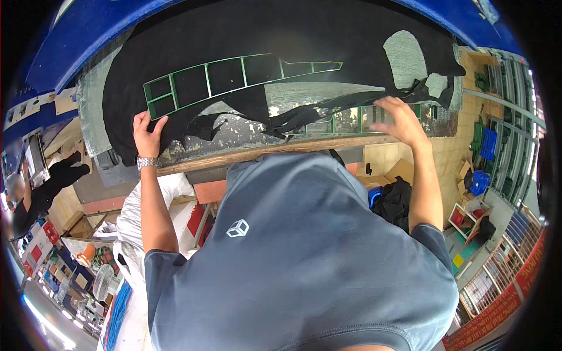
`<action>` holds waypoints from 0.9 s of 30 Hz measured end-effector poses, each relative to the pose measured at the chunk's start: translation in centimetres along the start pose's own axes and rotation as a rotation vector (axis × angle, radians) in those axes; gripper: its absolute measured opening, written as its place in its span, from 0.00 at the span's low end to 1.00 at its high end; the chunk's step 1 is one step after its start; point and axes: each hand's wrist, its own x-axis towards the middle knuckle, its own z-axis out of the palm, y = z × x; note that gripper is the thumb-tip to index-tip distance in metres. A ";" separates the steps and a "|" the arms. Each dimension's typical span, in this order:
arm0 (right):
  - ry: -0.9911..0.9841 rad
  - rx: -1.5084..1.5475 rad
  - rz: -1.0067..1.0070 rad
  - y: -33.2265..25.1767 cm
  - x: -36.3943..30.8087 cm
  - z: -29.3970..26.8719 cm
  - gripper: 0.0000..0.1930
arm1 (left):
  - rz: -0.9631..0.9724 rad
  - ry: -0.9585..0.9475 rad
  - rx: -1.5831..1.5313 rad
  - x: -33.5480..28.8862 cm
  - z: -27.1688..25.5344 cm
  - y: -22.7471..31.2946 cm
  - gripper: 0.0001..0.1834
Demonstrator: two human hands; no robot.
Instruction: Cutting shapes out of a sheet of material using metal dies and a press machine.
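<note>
A long green metal cutting die (pixel 174 90), a narrow frame with crossbars, lies on a spread of black fabric (pixel 205 29). My left hand (pixel 149 136) grips its near left corner between thumb and fingers. Over the right part of the table, my right hand (pixel 404 121) is open with fingers apart, holding nothing. Torn strips of black fabric (pixel 293 119) stretch between my hands along the near side. Partly under those strips, by my right fingers, a second green cutting die (pixel 332 124) rests on the worn table surface (pixel 240 133).
A wooden strip (pixel 263 153) edges the table close to my body. Blue machine parts (pixel 93 44) arch over the far side. White sacks (pixel 132 216) are at my left, a black cloth heap (pixel 398 202) at my right. Another person (pixel 44 187) works far left.
</note>
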 end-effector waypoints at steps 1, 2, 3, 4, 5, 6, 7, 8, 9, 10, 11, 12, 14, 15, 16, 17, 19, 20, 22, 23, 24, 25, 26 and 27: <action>0.001 0.001 0.008 0.1 -1.1 0.1 0.31 | 0.006 -0.005 -0.004 0.1 0.1 0.0 0.25; -0.002 -0.061 0.012 0.3 -1.9 0.3 0.32 | 0.010 -0.007 0.001 0.1 0.2 0.0 0.24; -0.006 -0.123 0.013 0.5 -2.4 0.6 0.34 | 0.014 -0.007 0.008 0.1 0.1 0.0 0.22; -0.004 -0.121 0.021 0.9 -2.6 1.1 0.34 | 0.020 -0.012 0.005 0.2 0.2 0.3 0.22; 0.008 -0.151 -0.004 1.5 -2.7 1.9 0.34 | 0.009 -0.018 0.000 0.3 0.3 0.4 0.22; 0.021 -0.182 -0.030 2.0 -2.6 2.6 0.34 | -0.003 -0.024 -0.005 0.5 0.3 0.6 0.22; 0.027 -0.173 -0.136 2.6 -2.3 3.1 0.28 | 0.030 -0.024 0.011 0.5 0.1 0.4 0.25; 0.031 -0.168 -0.141 3.1 -2.4 3.6 0.28 | 0.031 -0.022 0.019 0.4 -0.1 0.3 0.25; -0.004 -0.197 -0.184 3.5 -2.6 4.1 0.24 | -0.007 -0.064 0.052 0.1 -0.5 0.2 0.30; -0.039 -0.227 -0.230 3.6 -2.6 4.4 0.21 | -0.048 -0.106 0.085 -0.1 -0.8 0.3 0.34; 0.011 -0.205 -0.272 3.6 -3.0 4.9 0.14 | -0.046 -0.103 0.091 -0.1 -0.9 1.4 0.34; 0.015 -0.201 -0.276 3.9 -3.5 5.9 0.14 | -0.064 -0.040 0.030 -0.5 -0.5 2.7 0.39; -0.044 -0.242 -0.281 4.6 -4.2 7.7 0.11 | -0.111 0.016 -0.065 -0.7 -0.4 4.7 0.48; -0.042 -0.198 -0.298 5.1 -4.3 8.0 0.08 | -0.124 0.042 -0.053 -0.8 -0.1 5.2 0.48; -0.037 -0.195 -0.316 5.4 -4.2 7.9 0.08 | -0.140 0.071 -0.038 -1.1 0.0 5.6 0.47; -0.057 -0.203 -0.329 5.9 -4.2 7.6 0.09 | -0.157 0.069 -0.003 -1.4 0.2 5.8 0.46; 0.037 -0.141 -0.387 6.3 -4.3 6.5 0.07 | -0.185 0.076 -0.026 -1.8 0.5 5.9 0.44; 0.043 -0.135 -0.407 5.9 -4.1 4.9 0.07 | -0.194 0.078 -0.033 -2.1 0.5 5.8 0.43; -0.079 0.083 -0.244 4.8 -3.9 0.7 0.07 | -0.216 0.082 -0.053 -2.5 0.3 6.0 0.40; -0.078 0.086 -0.261 4.2 -4.1 -1.6 0.07 | -0.225 0.084 -0.053 -2.7 0.1 6.2 0.38; -0.194 0.136 -0.212 3.8 -4.2 -3.6 0.08 | -0.231 0.086 -0.051 -2.8 -0.1 6.4 0.37; -0.313 0.183 -0.165 3.5 -4.4 -5.5 0.10 | -0.237 0.095 -0.037 -2.8 -0.3 6.8 0.37; -0.316 0.185 -0.186 3.6 -4.6 -7.0 0.10 | -0.243 0.099 -0.041 -3.0 -0.5 7.2 0.35; -0.380 0.206 -0.149 3.9 -4.7 -8.4 0.10 | -0.249 0.104 -0.047 -3.1 -0.7 7.5 0.34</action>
